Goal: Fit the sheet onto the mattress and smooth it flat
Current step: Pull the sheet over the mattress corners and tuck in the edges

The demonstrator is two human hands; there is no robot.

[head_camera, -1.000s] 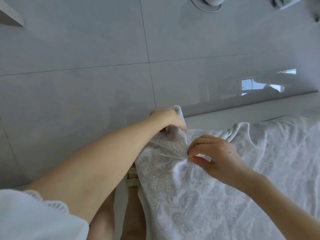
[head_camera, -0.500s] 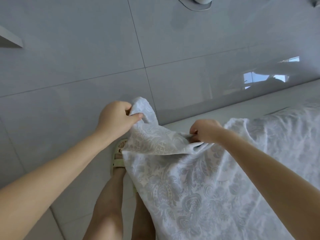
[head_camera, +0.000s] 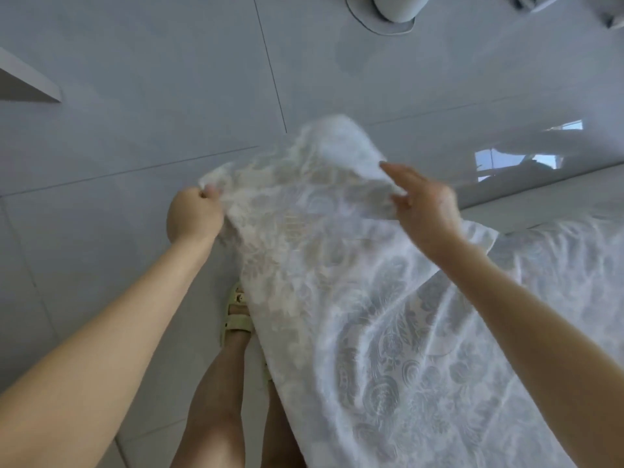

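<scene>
A white sheet [head_camera: 371, 315] with a pale grey floral pattern drapes from the bed at the right down toward the floor. Its corner is lifted and billows in front of me. My left hand [head_camera: 194, 216] is closed on the sheet's left edge. My right hand [head_camera: 425, 206] is at the sheet's upper right edge with fingers stretched out; the cloth hides whether the thumb pinches it. The mattress [head_camera: 574, 204] shows only as a pale strip at the right, mostly covered by the sheet.
Glossy grey floor tiles [head_camera: 135, 113] fill the left and top. My legs and a pale green sandal [head_camera: 236, 315] stand right beside the hanging sheet. A round white base [head_camera: 388, 15] sits on the floor at the top. A white furniture edge [head_camera: 23, 82] juts in at left.
My hands have spread apart, stretching the sheet corner wider and lifting it. The right hand's fingers have gone from a closed pinch to stretched out.
</scene>
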